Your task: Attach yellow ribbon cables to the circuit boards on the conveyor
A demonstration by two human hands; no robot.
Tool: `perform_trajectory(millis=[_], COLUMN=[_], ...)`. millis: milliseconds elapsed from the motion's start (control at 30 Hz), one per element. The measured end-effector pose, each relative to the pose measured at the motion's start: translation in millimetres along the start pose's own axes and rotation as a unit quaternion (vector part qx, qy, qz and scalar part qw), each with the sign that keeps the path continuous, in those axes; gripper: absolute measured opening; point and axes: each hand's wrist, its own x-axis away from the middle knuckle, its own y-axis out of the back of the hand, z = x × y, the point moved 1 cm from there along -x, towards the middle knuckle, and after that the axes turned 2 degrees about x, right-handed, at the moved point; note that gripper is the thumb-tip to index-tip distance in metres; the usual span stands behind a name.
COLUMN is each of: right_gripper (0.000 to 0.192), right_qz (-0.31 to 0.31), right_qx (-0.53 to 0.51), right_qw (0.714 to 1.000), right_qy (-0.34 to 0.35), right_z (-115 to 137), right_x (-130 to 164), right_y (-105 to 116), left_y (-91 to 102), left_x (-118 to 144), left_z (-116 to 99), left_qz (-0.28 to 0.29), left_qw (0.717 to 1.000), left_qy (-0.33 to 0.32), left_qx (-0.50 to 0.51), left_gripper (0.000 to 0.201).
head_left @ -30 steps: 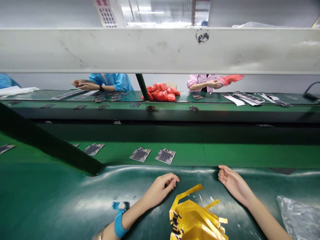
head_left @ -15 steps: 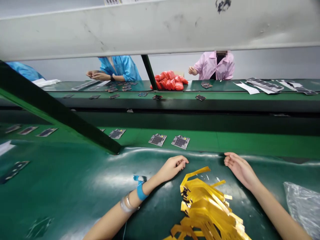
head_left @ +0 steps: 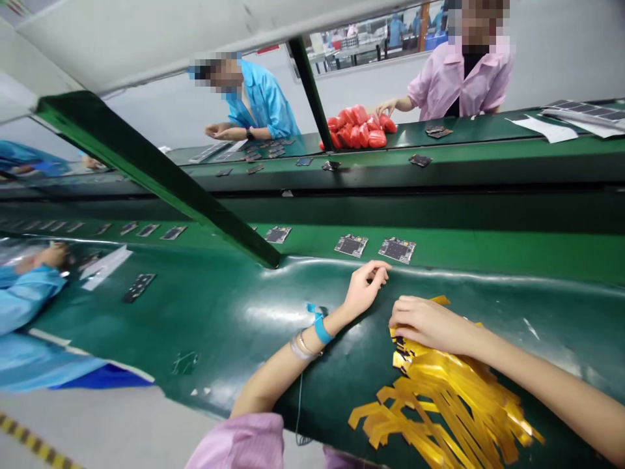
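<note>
My left hand (head_left: 367, 286) rests just short of the raised edge of the green bench, its fingers loosely bent and apart with nothing visible in them. A blue strap and a silver bracelet circle that wrist. My right hand (head_left: 422, 322) lies over the upper end of a pile of shiny amber tape strips (head_left: 439, 391), fingers curled down on their dark-marked ends. The exact grip of its fingertips is partly hidden. Beyond my left hand, on the green belt, lie a circuit board (head_left: 397, 249) and another circuit board (head_left: 351, 245), side by side.
A green slanted post (head_left: 195, 195) crosses the left side. More boards line the belt leftward. A co-worker's blue sleeve (head_left: 29, 293) is at the far left, near a dark panel (head_left: 139, 287). Across the line, co-workers stand by red packets (head_left: 359, 127) and white sheets (head_left: 547, 128).
My right hand has moved left and down from the bench edge onto the amber strips. My left hand keeps its loose pose. The view has turned left and tilted.
</note>
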Motion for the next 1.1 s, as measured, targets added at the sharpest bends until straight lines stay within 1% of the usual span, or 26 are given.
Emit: perform_trajectory(millis=[67, 167, 333, 500, 600, 700, 767, 800, 833, 933, 967, 1033, 1100], right_gripper=[0.014, 0.013, 0.003, 0.013, 0.014, 0.021, 0.025, 0.026, 0.026, 0.024, 0.024, 0.022, 0.018], right_qz=[0.008, 0.015, 0.033, 0.066, 0.086, 0.097, 0.092, 0.087, 0.079, 0.051, 0.04, 0.014, -0.017], right_qx=[0.009, 0.038, 0.074, 0.067, 0.062, 0.061, 0.061, 0.059, 0.057, 0.046, 0.039, 0.006, -0.049], right_qw=[1.0, 0.998, 0.992, 0.989, 0.988, 0.989, 0.991, 0.991, 0.992, 0.995, 0.996, 0.996, 0.992], right_qy=[-0.007, -0.039, -0.093, -0.114, -0.108, -0.091, -0.081, -0.077, -0.075, -0.072, -0.072, -0.082, -0.112], right_z=[-2, -7, -14, -13, -11, -12, -14, -14, -14, -13, -12, -9, -8], right_x=[-3, 1, 12, 8, 4, 3, 6, 7, 9, 19, 24, 37, 54], right_y=[0, 4, 7, 7, 14, 20, 23, 24, 26, 32, 34, 41, 45], left_y=[1.2, 2.0, 0.4, 1.1, 14.2, 38.2, 54.4, 60.9, 65.8, 71.4, 71.1, 68.5, 64.7], left_x=[-3, -6, -6, -8, -21, -43, -60, -68, -76, -96, -102, -112, -121], left_z=[3, 5, 3, 3, 5, 7, 8, 10, 11, 19, 21, 25, 26], left_qz=[-0.017, -0.029, -0.023, -0.013, -0.009, -0.011, -0.009, 0.0, 0.016, 0.089, 0.114, 0.151, 0.169], left_qw=[1.0, 0.999, 0.999, 1.0, 0.999, 0.993, 0.986, 0.981, 0.976, 0.956, 0.947, 0.93, 0.915], left_qy=[-0.001, 0.001, -0.001, -0.008, -0.012, -0.009, -0.006, -0.004, -0.002, 0.018, 0.03, 0.054, 0.069], left_qx=[0.014, 0.029, 0.034, -0.001, -0.049, -0.117, -0.167, -0.192, -0.216, -0.28, -0.299, -0.332, -0.358], left_gripper=[0.031, 0.03, 0.025, 0.025, 0.025, 0.024, 0.026, 0.03, 0.039, 0.077, 0.085, 0.091, 0.093])
